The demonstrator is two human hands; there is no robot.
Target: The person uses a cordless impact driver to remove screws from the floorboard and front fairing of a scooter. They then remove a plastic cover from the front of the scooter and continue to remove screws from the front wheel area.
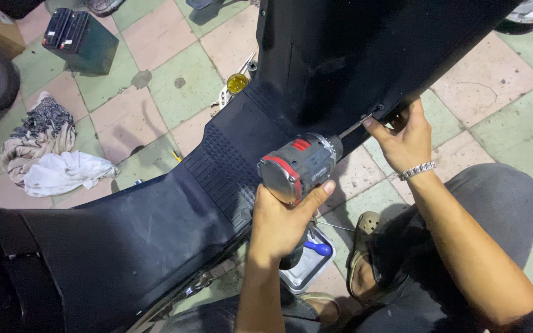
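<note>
Left hand (279, 222) grips drill (300, 166); right hand (402, 139) pinches bit (354, 127) at scooter panel (340, 55); screw seemingly hidden.

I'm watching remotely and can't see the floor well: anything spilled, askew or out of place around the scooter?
Nothing looks damaged. The left hand holds the power driver, and the right hand steadies its bit at the black scooter panel. Loose rags lie crumpled on the tiled floor, which shows dark stains.

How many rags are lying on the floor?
2, side by side on the tiled floor at the left: a patterned cloth and a white cloth partly over it. The scooter body may hide more.
</note>
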